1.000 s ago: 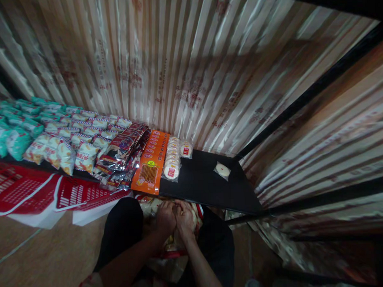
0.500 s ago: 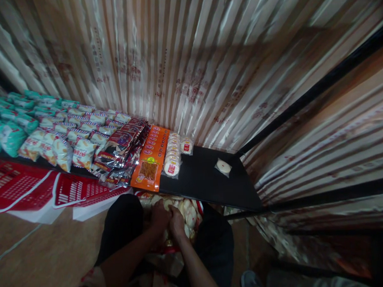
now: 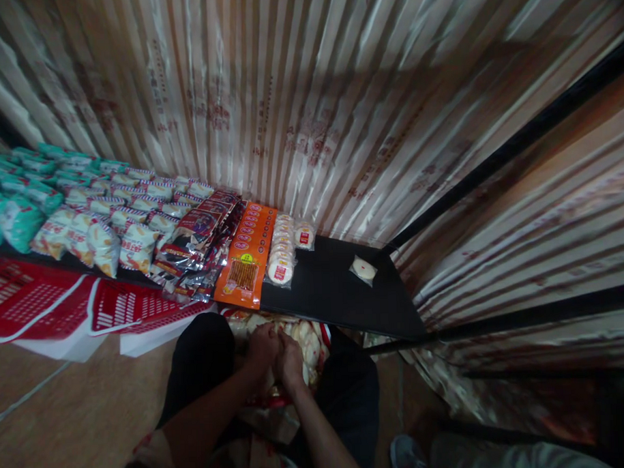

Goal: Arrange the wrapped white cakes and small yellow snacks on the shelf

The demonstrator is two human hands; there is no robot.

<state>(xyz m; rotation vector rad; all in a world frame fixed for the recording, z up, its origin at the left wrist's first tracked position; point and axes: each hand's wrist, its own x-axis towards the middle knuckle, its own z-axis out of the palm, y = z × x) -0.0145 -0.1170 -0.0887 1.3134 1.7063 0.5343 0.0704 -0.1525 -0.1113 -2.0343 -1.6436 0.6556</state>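
The left hand [image 3: 262,348] and right hand [image 3: 290,361] press side by side in the bag of round cakes [image 3: 310,344] at 6 o'clock, just under the black shelf [image 3: 339,298]. They curl down; what they pinch is hidden. Lifting a cake out needs a firm grip.

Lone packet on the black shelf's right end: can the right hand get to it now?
Probably yes. The lone packet lies by itself on bare shelf, nothing over it; the right hand is low in front, down among packets beside the left hand.
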